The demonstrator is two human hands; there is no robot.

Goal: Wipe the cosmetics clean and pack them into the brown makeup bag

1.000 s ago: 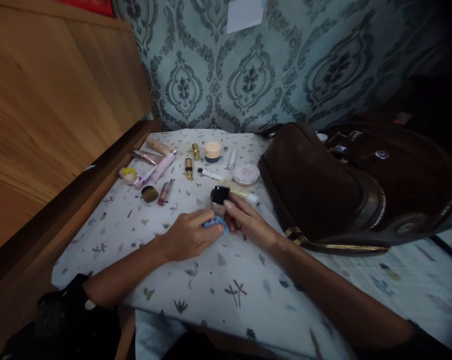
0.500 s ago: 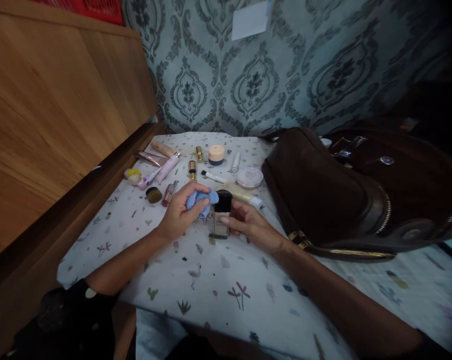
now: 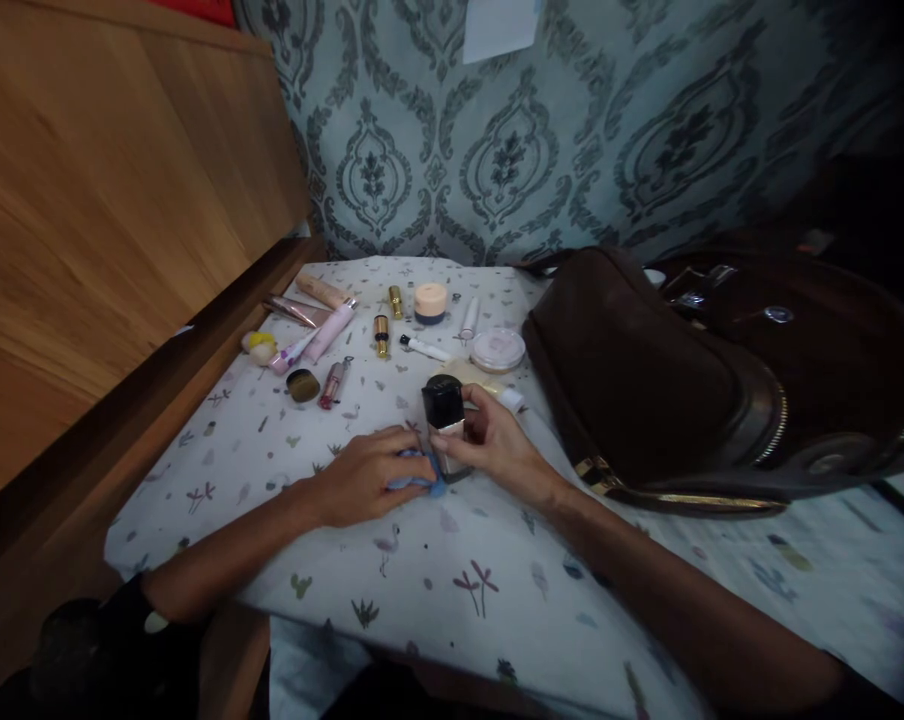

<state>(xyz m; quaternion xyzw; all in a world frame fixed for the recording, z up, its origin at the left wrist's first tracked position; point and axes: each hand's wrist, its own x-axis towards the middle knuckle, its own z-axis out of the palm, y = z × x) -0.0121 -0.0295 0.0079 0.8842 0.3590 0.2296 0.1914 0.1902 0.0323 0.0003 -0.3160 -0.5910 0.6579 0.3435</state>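
My right hand [image 3: 501, 443] is closed around a small glass cosmetic bottle [image 3: 444, 425] with a black cap and pale beige contents, standing slightly tilted over the white printed tablecloth [image 3: 437, 590]. My left hand [image 3: 373, 475] is closed on a blue cloth [image 3: 418, 480], which presses against the lower left side of the bottle. Most of the cloth is hidden under the fingers. Just behind the bottle lies a yellowish tube [image 3: 478, 380] with a white cap, partly covered by my right hand.
Several cosmetics lie farther back: a peach jar [image 3: 429, 302], a round compact [image 3: 497, 350], gold lipstick tubes [image 3: 381, 337], a pink tube [image 3: 330, 332] and a dark round lid [image 3: 302, 385]. A brown leather bag [image 3: 662, 390] stands at right, a wooden cabinet [image 3: 137, 180] at left.
My left hand has moved down with the blue cloth, from beside the bottle's cap to its base. The bottle, still in my right hand, now leans slightly.
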